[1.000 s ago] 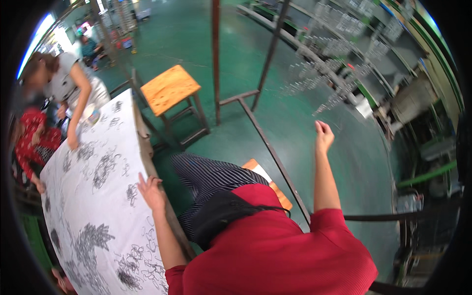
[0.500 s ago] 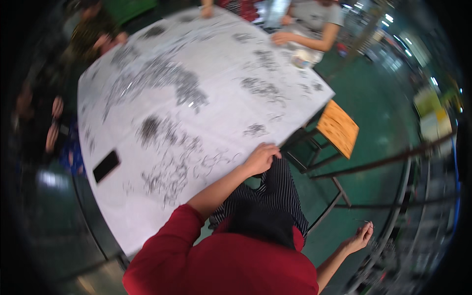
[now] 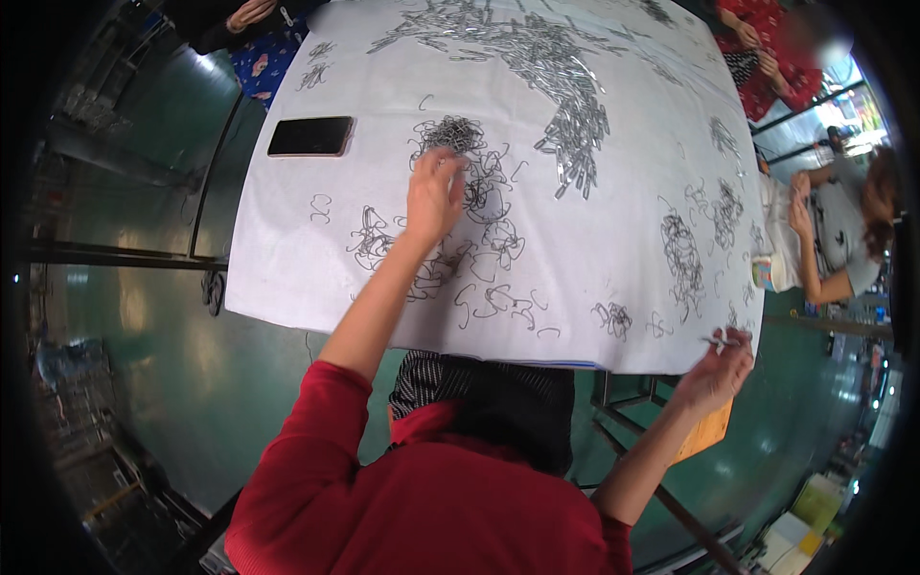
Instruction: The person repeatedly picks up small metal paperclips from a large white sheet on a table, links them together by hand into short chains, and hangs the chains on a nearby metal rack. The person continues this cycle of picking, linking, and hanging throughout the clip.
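Observation:
My left hand [image 3: 434, 196] reaches over the table, its fingers bent down and slightly apart at the near side of a dense heap of dark curved wire hooks [image 3: 458, 132]. Its fingertips are a little blurred, and nothing shows in them. More wire hooks [image 3: 498, 302] lie scattered around and below that hand. Low at the table's right corner, my right hand [image 3: 721, 372] has its fingers closed on a small thin metal piece [image 3: 717, 341], its exact kind too small to make out. Beyond my left hand spreads a large pile of slim silver metal clips [image 3: 575, 134].
A dark phone [image 3: 310, 137] lies on the white-covered table [image 3: 287, 249]. Smaller hook heaps [image 3: 682, 254] sit toward the right edge, near a cup-like container [image 3: 762, 272]. People sit at the far left, far right and right sides. A wooden stool [image 3: 704, 436] stands under my right forearm.
My view has turned rightward toward the table. My left hand has gone from the table's near edge to the hook heap. My right hand has come from out beside me to the table's right corner.

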